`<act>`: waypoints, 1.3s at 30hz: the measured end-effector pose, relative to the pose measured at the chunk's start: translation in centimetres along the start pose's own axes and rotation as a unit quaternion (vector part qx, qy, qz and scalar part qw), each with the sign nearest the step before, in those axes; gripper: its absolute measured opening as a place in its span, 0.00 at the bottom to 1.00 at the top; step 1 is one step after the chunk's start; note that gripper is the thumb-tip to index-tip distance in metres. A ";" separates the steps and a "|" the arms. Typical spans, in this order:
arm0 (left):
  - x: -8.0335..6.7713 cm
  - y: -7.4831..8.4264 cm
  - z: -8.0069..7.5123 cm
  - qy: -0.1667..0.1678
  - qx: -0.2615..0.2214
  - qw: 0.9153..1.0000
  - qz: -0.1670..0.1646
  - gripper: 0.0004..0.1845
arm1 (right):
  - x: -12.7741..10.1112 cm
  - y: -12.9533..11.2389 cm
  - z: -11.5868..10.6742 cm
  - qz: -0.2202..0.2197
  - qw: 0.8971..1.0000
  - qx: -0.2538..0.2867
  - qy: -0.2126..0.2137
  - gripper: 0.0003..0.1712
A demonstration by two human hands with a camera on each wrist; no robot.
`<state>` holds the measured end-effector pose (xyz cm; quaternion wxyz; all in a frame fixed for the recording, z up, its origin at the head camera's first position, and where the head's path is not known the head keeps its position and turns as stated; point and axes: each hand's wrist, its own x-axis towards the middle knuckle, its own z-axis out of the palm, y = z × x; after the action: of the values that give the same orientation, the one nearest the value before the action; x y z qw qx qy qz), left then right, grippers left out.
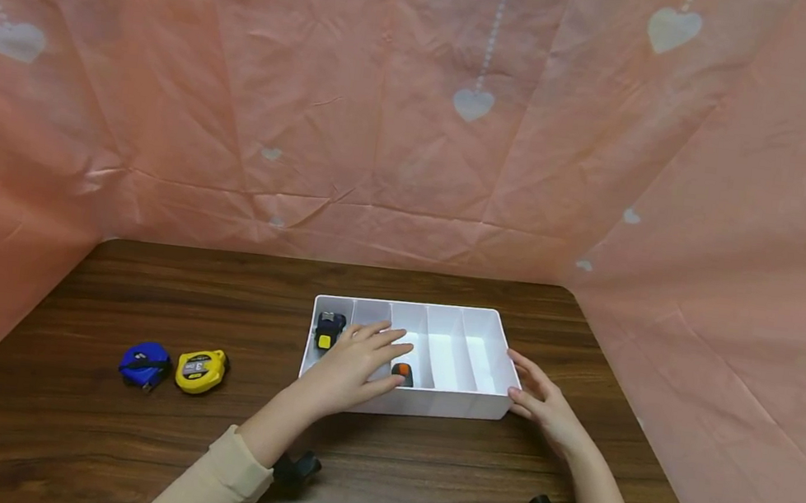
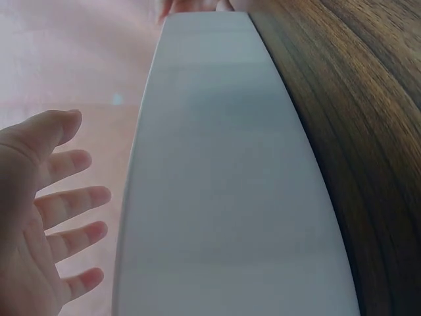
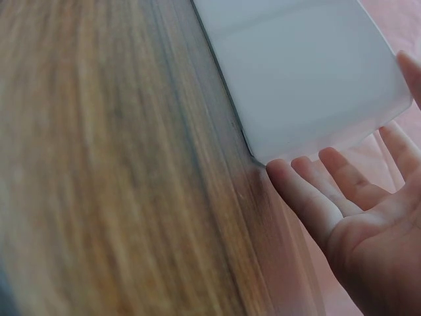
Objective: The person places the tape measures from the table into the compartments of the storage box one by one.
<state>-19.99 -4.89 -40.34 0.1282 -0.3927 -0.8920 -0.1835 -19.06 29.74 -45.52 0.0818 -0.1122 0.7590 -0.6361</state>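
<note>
Wood desk [image 1: 54, 428]. Toward right edge, white tray [image 1: 430, 402]: probably light, stiff; grip ends. Left fingers [image 2: 72, 203] spread above; right fingers [image 3: 306, 201] straight, touching.

Toward eight o'clock, the five-compartment white tray [image 1: 430, 402] is partly covered by the left hand [image 1: 355, 361]; at six, both sleeves [image 1: 216, 475] are cropped; the yellow tape measure's fine print [image 1: 198, 367] is illegible.

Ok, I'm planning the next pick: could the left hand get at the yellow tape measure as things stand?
Likely yes: the left hand, fingers spread over the white box, appears to hold nothing, and only bare table shows between that box and the yellow tape measure.
</note>
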 end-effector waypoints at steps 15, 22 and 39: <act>-1.6 -0.7 -1.3 0.018 0.021 0.999 -0.020 0.25 | 0.0 0.0 -0.1 0.002 1.000 -0.001 0.002 0.35; -2.5 -1.2 -2.0 0.036 0.012 0.999 -0.029 0.25 | 0.0 0.0 0.0 0.000 1.000 -0.002 0.001 0.35; -4.7 -2.2 -3.7 0.027 0.010 0.997 -0.074 0.27 | 0.0 0.1 0.0 0.003 1.000 0.004 0.001 0.35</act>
<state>-18.20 -10.88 -39.30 0.1421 -0.3196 -0.9166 -0.1936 -19.03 29.79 -45.59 0.0833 -0.1092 0.7570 -0.6388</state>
